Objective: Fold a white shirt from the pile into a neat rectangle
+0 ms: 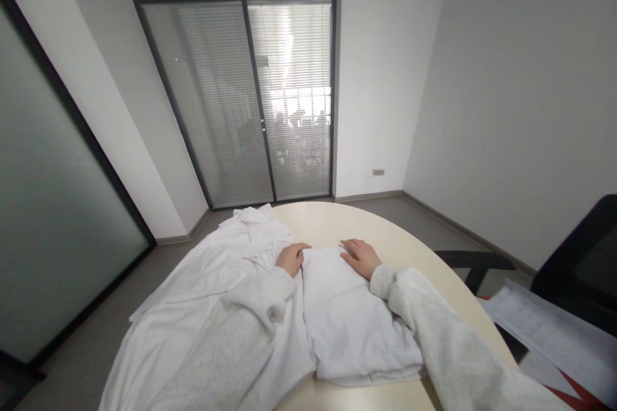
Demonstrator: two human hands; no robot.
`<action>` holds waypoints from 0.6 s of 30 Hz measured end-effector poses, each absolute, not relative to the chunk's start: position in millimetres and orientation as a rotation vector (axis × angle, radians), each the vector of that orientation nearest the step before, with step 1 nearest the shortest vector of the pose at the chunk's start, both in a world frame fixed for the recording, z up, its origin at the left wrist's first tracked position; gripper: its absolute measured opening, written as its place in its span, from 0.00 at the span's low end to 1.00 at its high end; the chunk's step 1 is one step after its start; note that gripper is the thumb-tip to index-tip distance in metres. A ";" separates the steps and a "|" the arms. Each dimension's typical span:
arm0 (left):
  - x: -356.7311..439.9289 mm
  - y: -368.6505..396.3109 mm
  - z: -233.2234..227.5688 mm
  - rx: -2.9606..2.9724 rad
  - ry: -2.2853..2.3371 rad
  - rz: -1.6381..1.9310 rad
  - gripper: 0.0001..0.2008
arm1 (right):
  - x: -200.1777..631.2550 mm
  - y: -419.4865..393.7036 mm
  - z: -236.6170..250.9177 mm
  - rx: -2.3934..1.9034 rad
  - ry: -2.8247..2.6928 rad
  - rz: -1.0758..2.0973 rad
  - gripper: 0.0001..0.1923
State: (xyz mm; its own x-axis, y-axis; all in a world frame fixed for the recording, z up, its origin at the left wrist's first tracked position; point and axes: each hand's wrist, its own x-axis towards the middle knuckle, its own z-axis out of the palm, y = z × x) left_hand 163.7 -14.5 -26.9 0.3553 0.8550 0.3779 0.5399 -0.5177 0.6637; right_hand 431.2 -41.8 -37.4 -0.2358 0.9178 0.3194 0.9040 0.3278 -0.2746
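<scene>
Two hands (292, 257) (359, 257), one folded cloth (351, 318)

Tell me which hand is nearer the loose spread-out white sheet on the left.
Left. The left hand rests at the edge of the loose sheet. The right hand lies flat on the folded cloth, farther from it.

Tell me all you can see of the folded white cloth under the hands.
The folded white cloth is a soft, towel-like rectangle, several layers thick at its near edge. It lies flat on the round cream table, its left edge against a spread, crumpled white sheet. The left hand rests at its far left corner, the right hand flat on its far right corner, and the right forearm lies along its right side.
</scene>
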 end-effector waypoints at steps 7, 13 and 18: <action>161.5 -24.9 -13.5 2.250 1.205 1.206 0.21 | 442.0 -26.8 -49.5 -1.685 -1.883 0.023 0.21; 162.8 -23.0 -14.0 1.981 1.192 1.282 0.21 | 439.7 -27.0 -43.7 -1.522 -1.579 0.343 0.15; 167.4 -17.8 -16.4 1.670 1.120 1.360 0.18 | 439.2 -26.7 -34.2 -1.386 -1.372 0.568 0.18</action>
State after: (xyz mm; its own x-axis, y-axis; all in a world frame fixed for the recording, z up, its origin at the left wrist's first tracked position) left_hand 167.4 -17.8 -16.4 0.0752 0.9242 0.3744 0.1902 -0.3819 0.9044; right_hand 439.2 -26.7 -34.2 0.2284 0.9163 0.3290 0.4149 0.2141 -0.8843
